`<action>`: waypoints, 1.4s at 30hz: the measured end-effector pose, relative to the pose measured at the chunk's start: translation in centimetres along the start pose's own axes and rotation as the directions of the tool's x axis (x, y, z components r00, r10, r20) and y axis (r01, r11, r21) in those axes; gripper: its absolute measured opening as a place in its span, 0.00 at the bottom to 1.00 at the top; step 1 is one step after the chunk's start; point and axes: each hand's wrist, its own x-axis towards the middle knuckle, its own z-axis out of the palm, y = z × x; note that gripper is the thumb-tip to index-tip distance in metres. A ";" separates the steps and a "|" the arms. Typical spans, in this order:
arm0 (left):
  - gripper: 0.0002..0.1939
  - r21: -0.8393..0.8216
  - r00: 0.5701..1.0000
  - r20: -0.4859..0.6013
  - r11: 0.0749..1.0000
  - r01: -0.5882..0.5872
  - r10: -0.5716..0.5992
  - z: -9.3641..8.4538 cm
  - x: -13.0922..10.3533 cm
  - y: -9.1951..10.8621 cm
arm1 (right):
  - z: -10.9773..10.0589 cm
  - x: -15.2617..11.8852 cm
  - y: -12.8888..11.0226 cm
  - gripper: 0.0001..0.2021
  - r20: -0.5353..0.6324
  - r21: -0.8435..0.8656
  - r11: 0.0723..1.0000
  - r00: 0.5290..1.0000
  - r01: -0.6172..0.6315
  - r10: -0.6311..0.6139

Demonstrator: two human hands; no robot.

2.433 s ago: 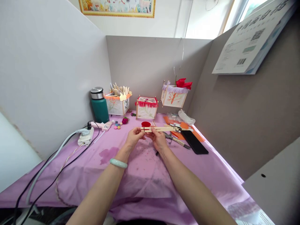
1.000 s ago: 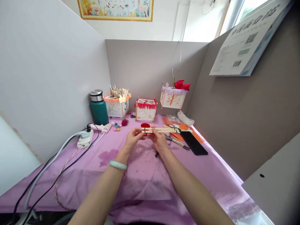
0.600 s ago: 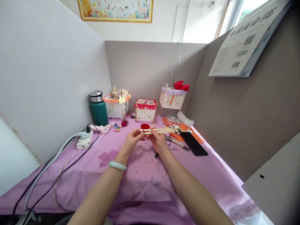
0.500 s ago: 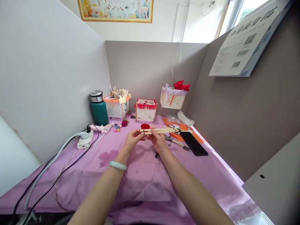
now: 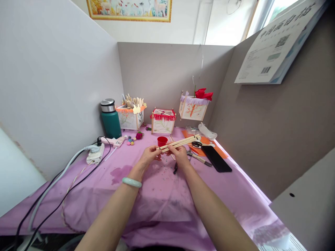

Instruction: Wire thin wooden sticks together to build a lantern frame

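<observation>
Several pale thin sticks (image 5: pixel 184 141) form a bundle with dark bands near its ends, slanting up to the right above the table. My left hand (image 5: pixel 150 156) is closed on the bundle's left end. My right hand (image 5: pixel 179 156) grips it a little right of there, thumb on top. Just behind the hands stands a red round cup (image 5: pixel 162 141). To the right of my right hand lie pliers (image 5: pixel 193 154), black-handled scissors (image 5: pixel 196 143) and a pen-like tool (image 5: pixel 205 161). A small black object (image 5: pixel 175 168) lies below my right hand.
A green bottle (image 5: pixel 111 120), a box of sticks (image 5: pixel 129 116), a red-fringed box (image 5: pixel 163 122) and a hanging lilac-fringed box (image 5: pixel 194 108) are at the back. A phone (image 5: pixel 216 159) lies right; a power strip (image 5: pixel 95 154) with cables and a glue gun (image 5: pixel 115 141) are left.
The bundle's right end has tilted upward, uncovering the scissors and more of the red cup. Both hands still hold the sticks. The camera view has shifted slightly.
</observation>
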 end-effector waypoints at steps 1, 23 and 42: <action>0.12 0.043 1.000 0.007 0.999 -0.014 0.013 0.0 0.1 -0.1 | -0.2 0.0 0.0 0.16 -0.002 -0.039 0.999 1.000 0.007 -0.007; 0.14 0.215 0.955 0.024 0.931 -0.295 0.297 -0.7 0.7 -0.4 | 0.0 -0.4 1.2 0.08 0.332 -0.661 0.680 0.937 0.316 -0.112; 0.11 0.038 0.967 -0.013 0.966 -0.256 0.256 0.1 0.6 0.7 | -0.2 -0.3 2.0 0.08 0.298 -0.696 0.679 0.954 0.234 -0.024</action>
